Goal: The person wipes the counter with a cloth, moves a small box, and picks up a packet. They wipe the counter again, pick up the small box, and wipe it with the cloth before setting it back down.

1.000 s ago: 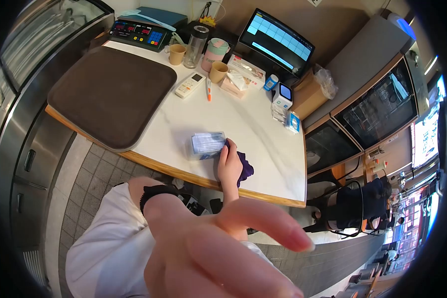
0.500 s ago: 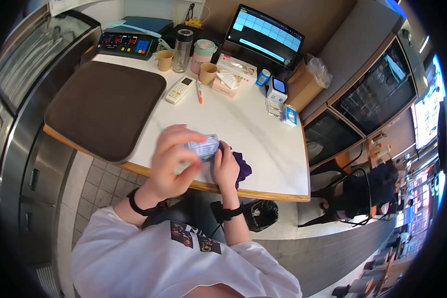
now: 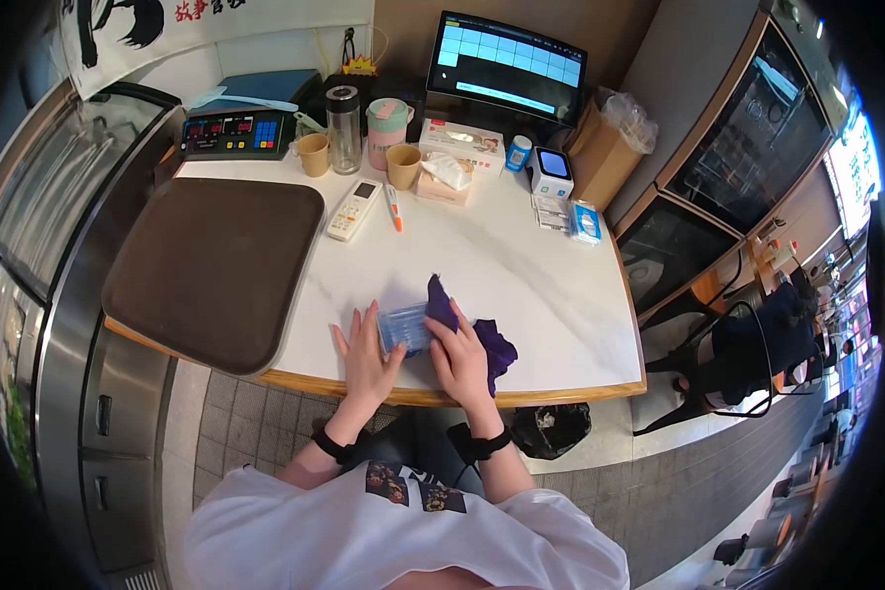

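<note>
A small clear plastic box (image 3: 400, 329) with bluish thin sticks inside lies low over the near part of the table. My left hand (image 3: 366, 362) grips its left side, thumb on the near edge and the other fingers pointing forward. My right hand (image 3: 465, 362) is closed on a purple cloth (image 3: 441, 303), which it presses against the box's right end. One corner of the cloth stands up above the fingers, while the rest bunches on the table to the right of the hand. What exactly the sticks are I cannot make out.
A brown tray (image 3: 216, 270) covers the table's left side. Farther back are a remote control (image 3: 355, 209), an orange-tipped pen (image 3: 394, 208), paper cups (image 3: 402, 165), a tissue pack (image 3: 444, 180), a scale (image 3: 234, 134) and a monitor (image 3: 506, 67). A bin (image 3: 553, 430) stands below the front edge.
The box has come down toward the table. My left hand has lowered and moved from blurred motion to holding the box's left side. A corner of the cloth now shows above my right hand.
</note>
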A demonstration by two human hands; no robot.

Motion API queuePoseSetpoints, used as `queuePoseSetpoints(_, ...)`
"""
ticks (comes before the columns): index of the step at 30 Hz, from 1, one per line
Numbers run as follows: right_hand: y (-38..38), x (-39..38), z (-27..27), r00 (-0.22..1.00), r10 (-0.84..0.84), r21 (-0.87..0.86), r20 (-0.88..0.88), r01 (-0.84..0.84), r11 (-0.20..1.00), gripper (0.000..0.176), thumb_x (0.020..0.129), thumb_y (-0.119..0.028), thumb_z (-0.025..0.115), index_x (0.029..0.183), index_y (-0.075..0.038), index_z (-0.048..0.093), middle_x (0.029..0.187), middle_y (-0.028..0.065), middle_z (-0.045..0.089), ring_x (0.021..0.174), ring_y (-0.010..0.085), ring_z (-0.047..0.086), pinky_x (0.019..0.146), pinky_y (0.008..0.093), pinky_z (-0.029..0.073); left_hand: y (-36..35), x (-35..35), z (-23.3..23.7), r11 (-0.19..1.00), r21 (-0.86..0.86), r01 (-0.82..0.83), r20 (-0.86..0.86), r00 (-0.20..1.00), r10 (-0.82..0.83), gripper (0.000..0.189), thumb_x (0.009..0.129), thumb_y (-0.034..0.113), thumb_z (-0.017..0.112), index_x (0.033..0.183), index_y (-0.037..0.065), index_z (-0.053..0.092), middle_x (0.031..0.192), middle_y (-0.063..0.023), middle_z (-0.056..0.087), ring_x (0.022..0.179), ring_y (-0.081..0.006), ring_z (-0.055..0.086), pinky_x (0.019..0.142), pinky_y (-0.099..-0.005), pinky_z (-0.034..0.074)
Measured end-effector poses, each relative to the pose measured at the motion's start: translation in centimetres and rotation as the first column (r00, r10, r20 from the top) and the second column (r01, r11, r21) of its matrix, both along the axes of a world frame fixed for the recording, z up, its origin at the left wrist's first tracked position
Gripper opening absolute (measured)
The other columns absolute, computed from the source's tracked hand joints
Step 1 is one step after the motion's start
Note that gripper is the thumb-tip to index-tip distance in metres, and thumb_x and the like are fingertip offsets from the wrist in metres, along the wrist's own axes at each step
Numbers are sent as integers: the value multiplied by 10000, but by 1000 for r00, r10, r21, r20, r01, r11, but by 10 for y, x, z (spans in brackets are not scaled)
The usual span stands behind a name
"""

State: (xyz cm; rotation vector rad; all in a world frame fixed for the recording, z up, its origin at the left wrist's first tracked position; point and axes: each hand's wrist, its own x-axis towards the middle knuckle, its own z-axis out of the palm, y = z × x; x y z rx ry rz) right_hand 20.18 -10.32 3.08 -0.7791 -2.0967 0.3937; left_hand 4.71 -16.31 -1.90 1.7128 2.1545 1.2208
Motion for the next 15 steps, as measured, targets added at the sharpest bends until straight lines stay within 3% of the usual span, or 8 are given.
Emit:
queuePoseSetpoints(2, 1, 3, -1, 997, 52, -18, 48, -51, 999, 319, 805, -62, 545, 1117, -83, 607, 905, 148, 618, 1161, 353, 481, 904, 418, 409, 0, 2, 4, 1000, 4, 9, 17, 1000, -9, 778, 847, 526, 469, 1383, 8, 244, 1358, -188, 376, 1281, -383, 322, 1073, -563, 7)
queuePoseSetpoints(6, 1, 8, -2, 987, 95, 8, 127, -96, 995, 366, 790, -146, 568, 1154, -133, 600, 827, 107, 580, 1218, 295, 443, 933, 465, 355, -5, 2, 12, 992, 51, 114, 61, 991, -117, 770, 792, 415, 594, 1370, 21, 273, 1323, -192, 400, 1232, -371, 377, 1065, -559, 91)
queuePoseSetpoints(11, -6, 8, 0, 974, 94, 144, 206, -125, 982, 417, 800, -226, 558, 1213, -172, 566, 1020, 88, 594, 1240, 281, 418, 966, 524, 294, -8, 0, 11, 951, 219, 220, 110, 962, -248, 807, 657, 205, 724, 1340, 44, 326, 1322, -233, 351, 1218, -397, 361, 1037, -508, 245)
queuePoseSetpoints(15, -6, 10, 1, 952, 145, 141, 271, -188, 972, 479, 803, -262, 548, 1272, -175, 510, 1182, 97, 549, 1261, 281, 386, 981, 543, 272, -11, 0, 17, 926, 262, 270, 40, 956, -290, 733, 647, 166, 716, 1289, 71, 376, 1336, -257, 303, 1222, -435, 334, 1015, -490, 295)
